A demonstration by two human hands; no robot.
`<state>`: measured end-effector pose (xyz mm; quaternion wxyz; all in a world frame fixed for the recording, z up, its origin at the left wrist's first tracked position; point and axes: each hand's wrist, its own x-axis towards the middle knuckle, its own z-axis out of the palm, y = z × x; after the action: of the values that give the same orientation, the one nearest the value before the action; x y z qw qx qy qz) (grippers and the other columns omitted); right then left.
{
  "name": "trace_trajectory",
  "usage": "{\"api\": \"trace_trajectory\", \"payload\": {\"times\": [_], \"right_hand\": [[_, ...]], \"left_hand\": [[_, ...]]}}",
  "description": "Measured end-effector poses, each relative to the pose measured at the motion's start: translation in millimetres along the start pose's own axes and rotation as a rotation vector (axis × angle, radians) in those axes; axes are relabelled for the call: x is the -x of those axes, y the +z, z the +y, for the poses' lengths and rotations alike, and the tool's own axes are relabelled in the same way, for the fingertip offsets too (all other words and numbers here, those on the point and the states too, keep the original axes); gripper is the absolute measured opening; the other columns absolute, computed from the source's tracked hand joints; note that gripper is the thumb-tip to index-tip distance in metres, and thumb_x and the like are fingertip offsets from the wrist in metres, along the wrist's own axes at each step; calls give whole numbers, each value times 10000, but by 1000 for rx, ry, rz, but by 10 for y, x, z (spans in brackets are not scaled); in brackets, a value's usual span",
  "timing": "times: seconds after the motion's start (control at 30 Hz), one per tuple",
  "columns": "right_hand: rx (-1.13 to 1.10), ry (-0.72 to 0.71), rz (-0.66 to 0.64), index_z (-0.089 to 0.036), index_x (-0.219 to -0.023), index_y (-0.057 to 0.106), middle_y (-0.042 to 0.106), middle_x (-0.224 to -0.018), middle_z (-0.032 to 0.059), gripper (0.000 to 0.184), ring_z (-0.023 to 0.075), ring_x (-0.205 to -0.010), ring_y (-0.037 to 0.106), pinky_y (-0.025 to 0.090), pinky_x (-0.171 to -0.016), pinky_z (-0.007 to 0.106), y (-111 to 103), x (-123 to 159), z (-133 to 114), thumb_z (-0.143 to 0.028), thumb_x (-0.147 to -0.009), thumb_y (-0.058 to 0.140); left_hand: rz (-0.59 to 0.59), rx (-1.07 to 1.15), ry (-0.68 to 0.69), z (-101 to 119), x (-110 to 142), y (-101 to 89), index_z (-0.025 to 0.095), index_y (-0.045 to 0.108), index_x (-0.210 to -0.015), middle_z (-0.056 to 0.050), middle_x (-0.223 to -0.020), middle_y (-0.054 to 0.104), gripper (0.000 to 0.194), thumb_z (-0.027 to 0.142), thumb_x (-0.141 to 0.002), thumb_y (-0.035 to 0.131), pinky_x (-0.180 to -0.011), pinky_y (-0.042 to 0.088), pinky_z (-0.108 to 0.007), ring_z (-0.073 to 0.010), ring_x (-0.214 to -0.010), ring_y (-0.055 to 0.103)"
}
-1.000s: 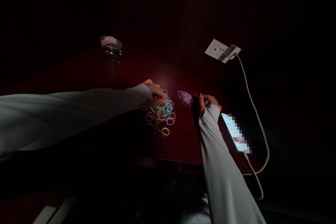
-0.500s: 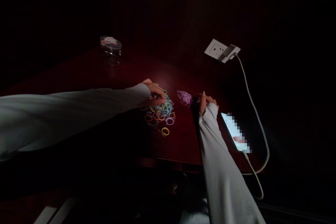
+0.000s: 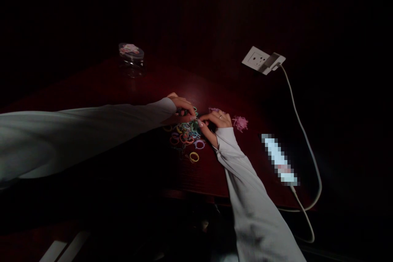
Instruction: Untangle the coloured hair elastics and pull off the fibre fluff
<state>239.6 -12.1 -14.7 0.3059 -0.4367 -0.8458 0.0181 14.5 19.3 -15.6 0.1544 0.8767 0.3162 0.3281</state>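
Small coloured hair ties (image 3: 186, 135), in green, blue, orange and purple, lie in a loose pile on the dark red table. Over the pile's upper side, my left hand (image 3: 183, 107) is closed, thumb and fingers pinched at its right edge. My right hand (image 3: 216, 122), a ring on one finger, meets it there with thumb and fingertips also pinched. What sits between the fingertips is too small and dark to name. A purple heap of thin bands (image 3: 214, 109) is partly hidden behind my right hand. To its right lies a pink heap of similar bands (image 3: 240, 123).
A clear round container (image 3: 131, 59) with a pink-patterned lid stands at the back left. On the right lies a lit phone (image 3: 279, 159), its cable (image 3: 302, 127) running to a plug at the wall socket (image 3: 255, 59). The table's front edge (image 3: 190, 195) runs below the pile.
My right hand has moved left from the pink heap, uncovering it, to meet my left hand at the hair ties. My left hand has barely moved.
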Motion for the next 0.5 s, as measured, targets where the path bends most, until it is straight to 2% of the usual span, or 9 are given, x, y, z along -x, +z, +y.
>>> {"api": "trace_trajectory", "payload": {"times": [0.2, 0.33, 0.4, 0.5], "right_hand": [[-9, -48, 21, -291, -840, 749, 615, -716, 10, 280, 201, -770, 515, 335, -812, 347, 105, -39, 171, -474, -984, 593], [25, -44, 75, -284, -852, 750, 631, -733, 14, 303, 203, -792, 541, 348, -822, 345, 75, -15, 164, -480, -1001, 575], [44, -21, 92, -275, -871, 750, 649, -760, 17, 323, 201, -814, 559, 361, -838, 343, 35, 5, 118, -477, -1020, 547], [24, -34, 88, -258, -882, 750, 660, -776, 15, 302, 193, -822, 572, 378, -841, 331, -6, 22, 60, -458, -1015, 567]], "left_hand": [[-6, 12, -36, 3, -3, -37, 242, 793, -893, 39, -799, 737, 241, 391, -927, 606, -903, 356, -304, -116, -740, 622], [4, 103, -102, 0, -10, -90, 210, 764, -1091, 20, -884, 756, 295, 392, -948, 581, -841, 399, -268, -108, -725, 615], [72, 137, -135, -22, -20, -114, 189, 727, -1189, -8, -973, 750, 342, 379, -952, 570, -785, 427, -254, -112, -714, 597], [233, 116, -136, -85, -41, -145, 180, 718, -1173, -47, -1120, 703, 320, 344, -944, 566, -760, 459, -258, -111, -704, 554]]}}
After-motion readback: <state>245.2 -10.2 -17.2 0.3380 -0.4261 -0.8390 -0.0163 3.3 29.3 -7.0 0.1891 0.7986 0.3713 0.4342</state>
